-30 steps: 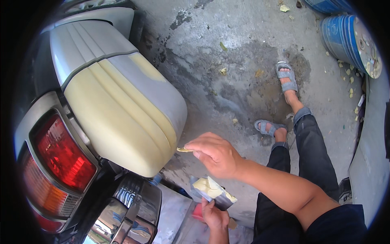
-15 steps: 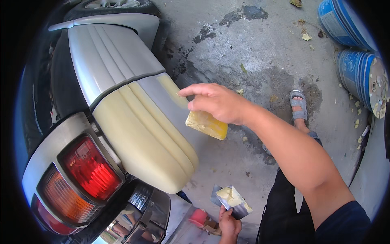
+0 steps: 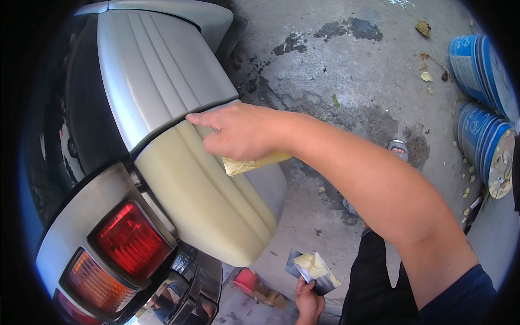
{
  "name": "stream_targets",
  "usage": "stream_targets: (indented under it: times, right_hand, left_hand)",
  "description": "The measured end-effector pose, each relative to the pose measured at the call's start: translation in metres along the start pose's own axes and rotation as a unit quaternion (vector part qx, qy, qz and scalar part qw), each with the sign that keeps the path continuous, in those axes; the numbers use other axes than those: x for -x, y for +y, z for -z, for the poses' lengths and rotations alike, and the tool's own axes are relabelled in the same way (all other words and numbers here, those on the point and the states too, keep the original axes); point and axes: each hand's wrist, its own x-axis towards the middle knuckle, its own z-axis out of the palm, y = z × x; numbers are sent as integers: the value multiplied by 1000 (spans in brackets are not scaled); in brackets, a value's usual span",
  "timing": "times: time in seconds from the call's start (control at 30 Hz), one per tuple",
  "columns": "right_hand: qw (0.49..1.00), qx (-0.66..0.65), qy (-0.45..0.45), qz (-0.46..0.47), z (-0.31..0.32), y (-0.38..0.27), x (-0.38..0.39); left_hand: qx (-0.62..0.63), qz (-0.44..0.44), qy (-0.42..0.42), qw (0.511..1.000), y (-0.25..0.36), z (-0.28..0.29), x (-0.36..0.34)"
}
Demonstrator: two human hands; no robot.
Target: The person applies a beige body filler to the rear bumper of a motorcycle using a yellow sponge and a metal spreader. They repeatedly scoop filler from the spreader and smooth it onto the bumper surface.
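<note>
My right hand (image 3: 241, 131) reaches across the cream putty-coated car panel (image 3: 189, 189), its index fingertip at the upper edge by the dark seam. Held in that same hand, a yellow putty spreader (image 3: 257, 162) carries cream putty along its edge; the hand partly covers it. Lower in the view, away from the panel, my left hand (image 3: 309, 301) grips a flat metal putty plate (image 3: 326, 285). A lump of cream putty (image 3: 312, 266) lies on the plate. Beyond the seam is a bare silver panel (image 3: 157, 59).
Red and orange tail lights (image 3: 130, 238) sit at the lower left, near a shiny bumper (image 3: 203, 292). Blue drums (image 3: 476, 127) stand at the right. A red object (image 3: 246, 280) and cardboard lie on the stained concrete floor (image 3: 346, 70). My sandalled foot (image 3: 399, 147) shows beside my right arm.
My right hand has moved left and slightly up with the yellow spreader, its fingertip now at the seam. The view has shifted. My left hand still holds the plate.
</note>
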Motion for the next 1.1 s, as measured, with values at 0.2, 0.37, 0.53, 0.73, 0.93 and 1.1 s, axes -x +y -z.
stream_targets:
  times: [0.2,0.37,0.53,0.73,0.93,1.1]
  right_hand:
    - [998,30,-53,-29,-1,-19,12]
    - [995,-2,-84,-51,-18,-20,43]
    - [982,-39,-148,-107,-34,-29,78]
    - [969,-121,-163,-141,-68,-30,118]
    - [970,-148,-136,-139,-103,-31,155]
    - [973,-178,-81,-123,-137,-26,179]
  left_hand:
    - [49,20,-10,999,21,-4,10]
    - [33,29,-11,999,27,0,12]
    - [22,43,-13,999,31,0,13]
    - [-31,29,0,999,30,3,14]
    - [-33,15,6,999,25,16,11]
    - [-56,26,51,997,34,10,16]
